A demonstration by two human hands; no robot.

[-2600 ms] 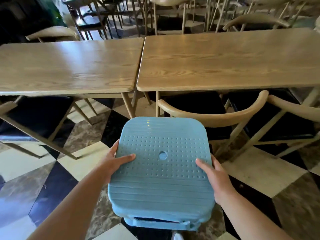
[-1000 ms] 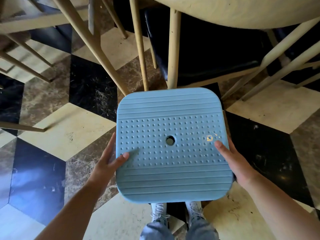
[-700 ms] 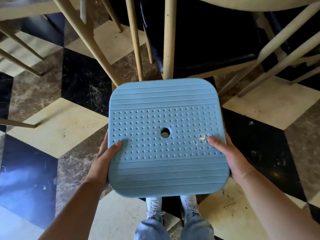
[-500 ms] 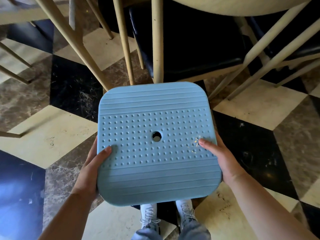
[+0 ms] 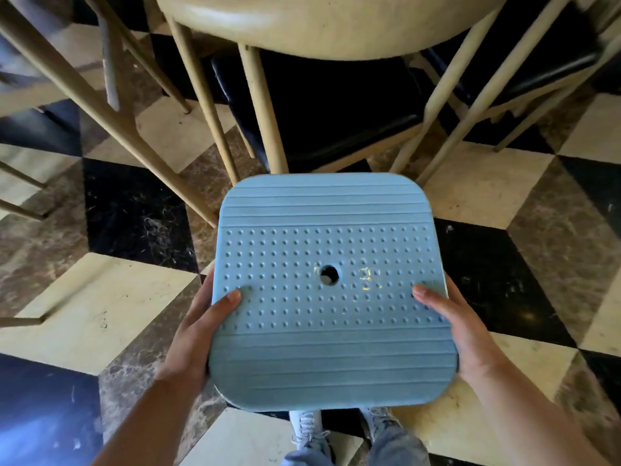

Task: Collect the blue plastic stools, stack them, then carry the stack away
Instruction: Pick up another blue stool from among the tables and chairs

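Both hands, left & right, grip opposite sides of blue stool seat at frame centre, thumbs on top, prob. to keep it level for carrying.

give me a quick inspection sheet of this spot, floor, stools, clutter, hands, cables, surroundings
Surface: tiled floor in cream, black and brown marble diamonds, with scuffs and dusty marks on the black tiles.
Job's things: blue stool seen from above, held level over the person's shoes; dotted seat with a centre hole. Whether more stools sit under it cannot be told.
Clutter: nothing seen.
Hands: left hand grips the stool's left edge, thumb on top; right hand grips the right edge likewise.
Cables: nothing seen.
Surroundings: wooden chair with dark seat just ahead, its curved backrest at the top; more pale wooden legs to the left.
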